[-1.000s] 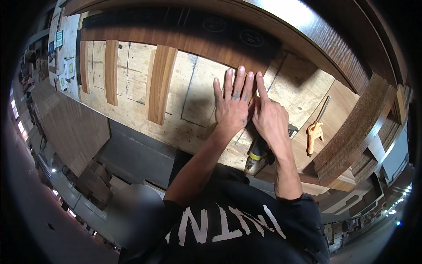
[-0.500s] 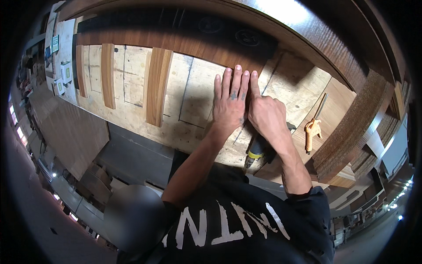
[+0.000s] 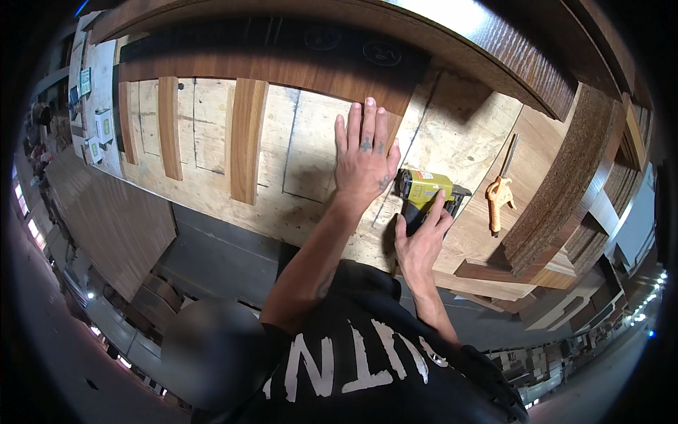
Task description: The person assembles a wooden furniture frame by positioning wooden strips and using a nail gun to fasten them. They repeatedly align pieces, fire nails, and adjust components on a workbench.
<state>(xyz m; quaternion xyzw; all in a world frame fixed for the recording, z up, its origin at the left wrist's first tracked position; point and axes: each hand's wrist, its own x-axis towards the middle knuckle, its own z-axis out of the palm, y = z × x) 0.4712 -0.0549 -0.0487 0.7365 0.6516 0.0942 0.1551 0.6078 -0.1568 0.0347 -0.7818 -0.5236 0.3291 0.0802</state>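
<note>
My left hand lies flat with its fingers stretched out. Its fingertips press on the front edge of a long wood-grain board, whose far part is dark. To its right, my right hand is closed around the black handle of a yellow-green nail gun. The tool's head is close to my left thumb, on the pale plywood worktop. Part of the handle is hidden by my fingers.
Wooden strips stand left of my hands, against the long board. An orange air blow gun lies on a wood-grain panel at the right, beside stacked chipboard pieces. A large dark panel rises behind. Small boxes sit far left.
My right hand has left the board's edge, drawn back toward me and taken hold of the nail gun. The left hand stays on the board; the view has shifted slightly.
</note>
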